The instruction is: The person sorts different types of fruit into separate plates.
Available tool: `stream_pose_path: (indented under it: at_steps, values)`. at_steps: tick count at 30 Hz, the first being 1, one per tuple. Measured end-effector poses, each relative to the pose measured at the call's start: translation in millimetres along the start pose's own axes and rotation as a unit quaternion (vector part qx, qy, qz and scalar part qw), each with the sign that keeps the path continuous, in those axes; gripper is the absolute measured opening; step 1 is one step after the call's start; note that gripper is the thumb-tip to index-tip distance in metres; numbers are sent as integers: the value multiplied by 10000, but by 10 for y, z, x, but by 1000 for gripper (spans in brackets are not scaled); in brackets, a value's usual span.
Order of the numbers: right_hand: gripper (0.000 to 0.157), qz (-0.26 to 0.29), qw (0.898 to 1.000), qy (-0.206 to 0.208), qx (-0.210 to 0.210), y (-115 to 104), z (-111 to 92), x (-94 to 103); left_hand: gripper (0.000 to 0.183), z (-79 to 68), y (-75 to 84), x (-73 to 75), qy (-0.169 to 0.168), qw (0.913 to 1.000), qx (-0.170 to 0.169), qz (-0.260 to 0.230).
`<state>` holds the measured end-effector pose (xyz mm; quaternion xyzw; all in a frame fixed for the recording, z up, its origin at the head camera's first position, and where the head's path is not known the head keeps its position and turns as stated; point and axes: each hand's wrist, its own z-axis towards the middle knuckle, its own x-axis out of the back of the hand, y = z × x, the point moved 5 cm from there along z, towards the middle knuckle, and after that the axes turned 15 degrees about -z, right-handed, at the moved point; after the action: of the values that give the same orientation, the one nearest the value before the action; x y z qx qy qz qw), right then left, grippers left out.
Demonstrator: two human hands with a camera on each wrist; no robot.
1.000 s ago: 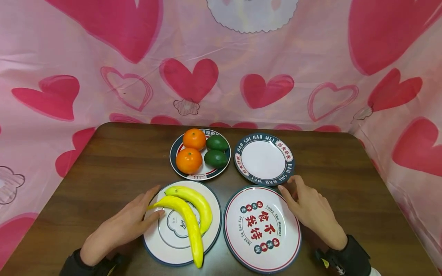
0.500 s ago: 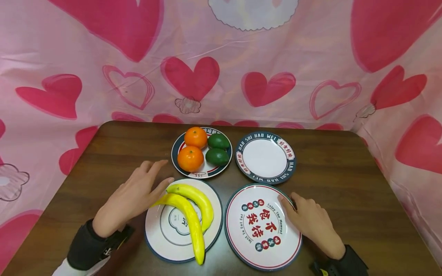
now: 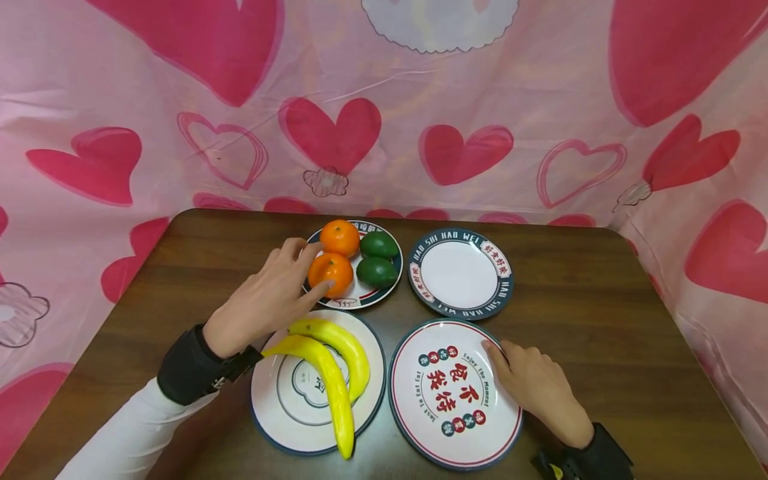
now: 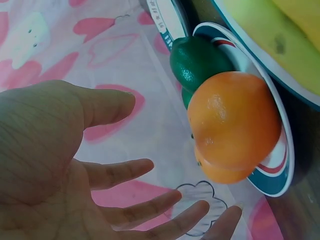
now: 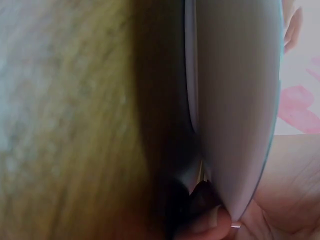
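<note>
In the left wrist view the nearer glossy round orange (image 4: pixel 235 120) hides most of the farther round orange (image 4: pixel 227 175), and the yellow curved bananas (image 4: pixel 272 22) run off the corner. In the right wrist view the brown wooden table (image 5: pixel 75 125) is blurred — the white round plate (image 5: pixel 240 100) cut off above. From the head, the right hand's (image 3: pixel 534 380) fingertips, thumb aside, are out of sight.

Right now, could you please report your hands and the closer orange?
Left hand open beside closer orange. Right hand pinching red-lettered plate. Orange ungripped; nothing visibly blocking.
</note>
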<state>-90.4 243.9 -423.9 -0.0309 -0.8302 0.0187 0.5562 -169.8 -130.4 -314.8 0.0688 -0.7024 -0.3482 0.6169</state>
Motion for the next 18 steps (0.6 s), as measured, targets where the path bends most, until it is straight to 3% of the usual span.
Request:
stream_pose_path:
  at_steps: [7, 14, 18]
  values:
    - [72, -27, 10000, -44, -21, 5, 15, -18, 69, 149, 74, -65, -175, 9998, -37, 78]
    - [72, 126, 9999, -57, -17, 0, 17, -26, 80, 286, 85, -170, -384, 9991, 78, 189]
    - [71, 164, 9999, -39, -24, -1, 7, -24, 77, 350, 109, -222, -376, 9988, -71, 299]
